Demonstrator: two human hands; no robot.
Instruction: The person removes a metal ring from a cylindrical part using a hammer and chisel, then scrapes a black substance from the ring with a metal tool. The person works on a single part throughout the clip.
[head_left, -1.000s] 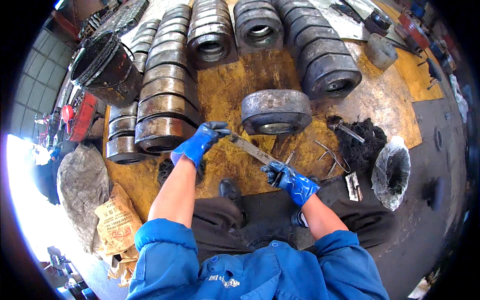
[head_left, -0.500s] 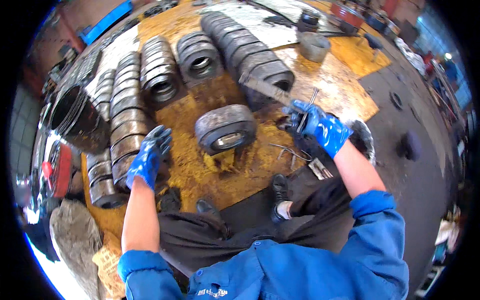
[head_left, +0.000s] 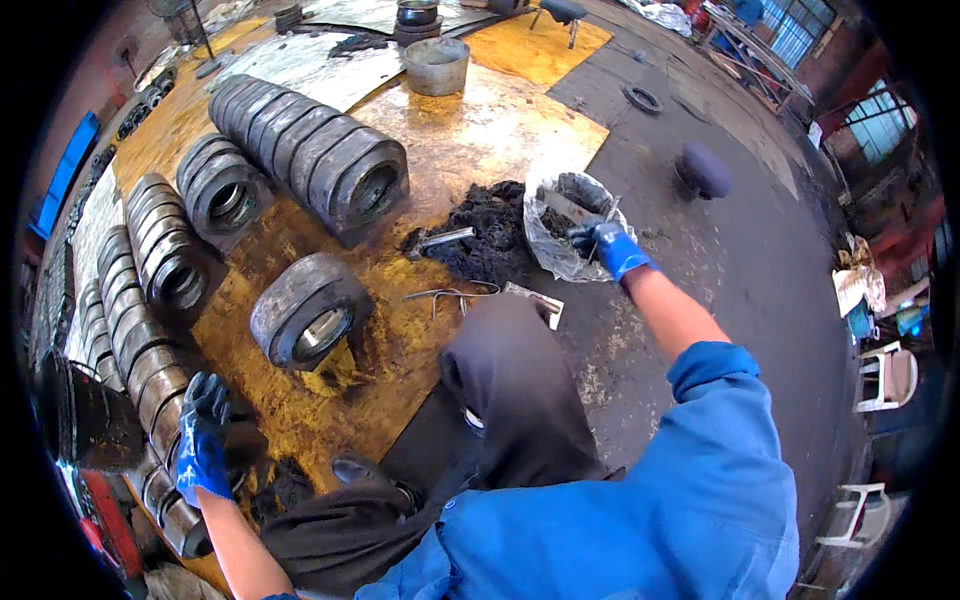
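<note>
My right hand (head_left: 612, 250), in a blue glove, is closed on a long flat metal blade (head_left: 566, 208) and a thin metal rod (head_left: 614, 207). It is over a bucket lined with clear plastic (head_left: 545, 250), and the blade points into the bucket's mouth. Dark material shows inside. On the left, my gloved left hand (head_left: 203, 440) is raised with its fingers stretched out, holding nothing, beside a row of dark rings (head_left: 150, 375). Between my hands, a thick black ring with a metal hub (head_left: 310, 312) rests on a small yellow support.
Black scraps (head_left: 485, 240) lie heaped beside the bucket, with a metal tube (head_left: 446, 238) on them. Bent metal rods (head_left: 450, 294) are near my knee. More rows of thick rings (head_left: 300, 140) stand at the far left. A metal tub (head_left: 436, 68) is further back.
My view has turned to the right. My right hand has carried the blade and rod right, over to the lined bucket. My left hand stays raised and free.
</note>
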